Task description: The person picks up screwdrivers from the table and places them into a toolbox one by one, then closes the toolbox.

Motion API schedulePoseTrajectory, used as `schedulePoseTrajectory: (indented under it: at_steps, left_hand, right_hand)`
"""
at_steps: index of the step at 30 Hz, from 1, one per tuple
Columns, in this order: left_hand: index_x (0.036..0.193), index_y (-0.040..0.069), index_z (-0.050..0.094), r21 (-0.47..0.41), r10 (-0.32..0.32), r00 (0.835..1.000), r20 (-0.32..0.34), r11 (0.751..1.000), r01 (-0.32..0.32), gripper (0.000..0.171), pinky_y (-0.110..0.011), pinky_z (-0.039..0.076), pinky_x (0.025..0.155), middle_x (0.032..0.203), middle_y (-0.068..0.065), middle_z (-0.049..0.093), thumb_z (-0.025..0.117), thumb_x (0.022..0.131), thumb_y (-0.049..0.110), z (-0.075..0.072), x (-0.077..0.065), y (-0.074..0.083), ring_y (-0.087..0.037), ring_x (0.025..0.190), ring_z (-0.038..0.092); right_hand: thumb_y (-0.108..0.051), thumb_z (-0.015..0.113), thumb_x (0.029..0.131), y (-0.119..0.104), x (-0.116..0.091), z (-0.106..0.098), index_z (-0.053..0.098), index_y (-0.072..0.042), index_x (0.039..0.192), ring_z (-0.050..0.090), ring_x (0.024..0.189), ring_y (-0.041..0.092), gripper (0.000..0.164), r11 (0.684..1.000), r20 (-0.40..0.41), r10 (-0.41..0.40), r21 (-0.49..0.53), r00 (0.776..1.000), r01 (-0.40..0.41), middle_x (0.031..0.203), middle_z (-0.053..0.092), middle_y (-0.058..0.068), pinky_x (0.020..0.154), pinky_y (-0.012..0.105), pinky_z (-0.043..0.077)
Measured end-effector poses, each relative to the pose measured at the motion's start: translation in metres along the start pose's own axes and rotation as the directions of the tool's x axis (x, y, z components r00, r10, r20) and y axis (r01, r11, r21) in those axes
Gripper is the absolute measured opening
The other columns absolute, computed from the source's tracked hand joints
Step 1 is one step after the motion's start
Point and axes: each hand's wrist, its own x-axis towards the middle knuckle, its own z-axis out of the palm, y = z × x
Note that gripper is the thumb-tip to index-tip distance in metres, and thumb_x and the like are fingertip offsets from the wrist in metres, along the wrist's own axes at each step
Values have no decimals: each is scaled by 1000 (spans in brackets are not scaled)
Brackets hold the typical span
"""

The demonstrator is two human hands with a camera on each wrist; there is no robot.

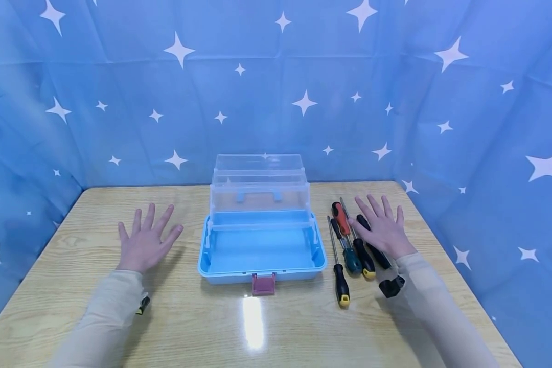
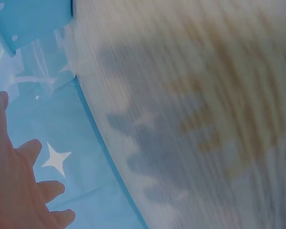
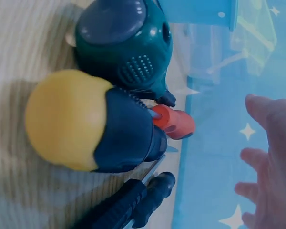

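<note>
My left hand (image 1: 143, 246) is held over the left side of the table, fingers straight and spread, holding nothing. In the left wrist view, its fingers (image 2: 50, 192) reach in at the left, with its shadow on the wood. The right hand (image 1: 384, 233), also spread and holding nothing, hovers by several screwdrivers. Among these are a black-and-yellow one (image 1: 342, 285) in front, a green-handled one (image 1: 352, 260), a red-and-black one (image 1: 341, 219) and another black-and-yellow one (image 1: 364, 258). Between the hands stands a light blue toolbox (image 1: 262, 277), its transparent lid (image 1: 259, 176) raised.
A dark pink latch (image 1: 263, 284) hangs at the toolbox's front. Below it, bright light reflects off the wooden table (image 1: 202, 327). A blue curtain (image 1: 257, 102) with white stars encloses the back and sides. Small dark devices, such as this one (image 1: 391, 286), sit at the wrists.
</note>
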Motion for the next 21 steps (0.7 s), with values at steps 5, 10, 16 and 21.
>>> schedulePoseTrajectory:
  at_steps: [5,10,16,21]
  left_hand:
    - [157,22,14,-26,4,1000,14,1000,-3,73,-72,-16,98,156,-27,3,24,98,64,2,-1,8,-54,138,-6]
    - [157,20,13,-49,17,1000,25,999,-15,74,-72,-14,99,156,-28,5,26,98,63,5,-3,14,-55,138,-2]
    - [157,19,13,-74,38,999,34,997,-36,74,-73,-6,102,155,-29,11,27,98,63,9,-4,21,-55,138,4]
    - [156,18,15,-92,65,997,39,994,-62,72,-74,-2,102,155,-29,15,29,99,60,14,-6,25,-55,137,9]
  right_hand:
    - [-50,44,99,4,-3,1,22,-12,155,-5,142,46,71,1000,1,-10,10,1000,10,156,14,25,103,70,-11]
    - [-49,46,99,10,-8,1,26,-8,153,3,141,49,71,1000,-8,-27,-7,1000,27,153,20,28,103,72,-5]
    - [-46,50,98,15,-14,4,32,-4,150,12,137,51,69,998,-23,-51,-25,998,51,147,28,30,102,73,3]
    - [-38,56,98,18,-18,9,35,0,147,23,133,51,65,997,-49,-79,-3,996,79,141,36,33,102,70,18]
